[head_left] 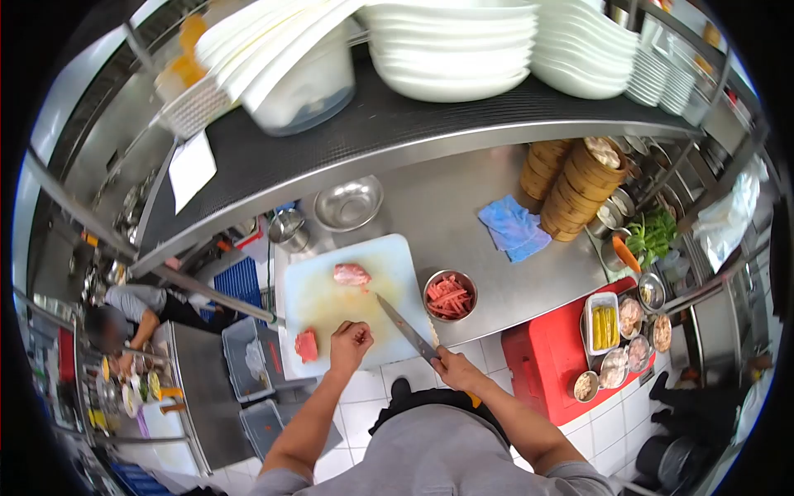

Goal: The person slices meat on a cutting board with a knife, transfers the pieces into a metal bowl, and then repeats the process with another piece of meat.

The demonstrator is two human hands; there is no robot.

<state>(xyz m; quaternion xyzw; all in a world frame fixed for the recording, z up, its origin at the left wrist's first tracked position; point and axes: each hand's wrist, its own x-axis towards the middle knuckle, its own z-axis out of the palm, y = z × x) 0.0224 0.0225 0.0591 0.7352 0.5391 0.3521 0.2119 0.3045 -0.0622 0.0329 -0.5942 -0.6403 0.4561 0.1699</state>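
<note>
My right hand grips the handle of a kitchen knife, whose blade lies over the right part of a white cutting board. Above the board's front part is my left hand, its fingers curled together; whether anything is inside them is hidden. To its left rests a piece of red meat near the board's edge. A second, paler chunk of meat lies farther back, with small scraps beside it. Right of the board stands a metal bowl filled with red meat strips.
A steel bowl sits behind the board. Blue cloth and bamboo steamers occupy the counter's right side. Overhead, a shelf carries stacked white dishes. A red box bears several food containers. Another person bends at the left.
</note>
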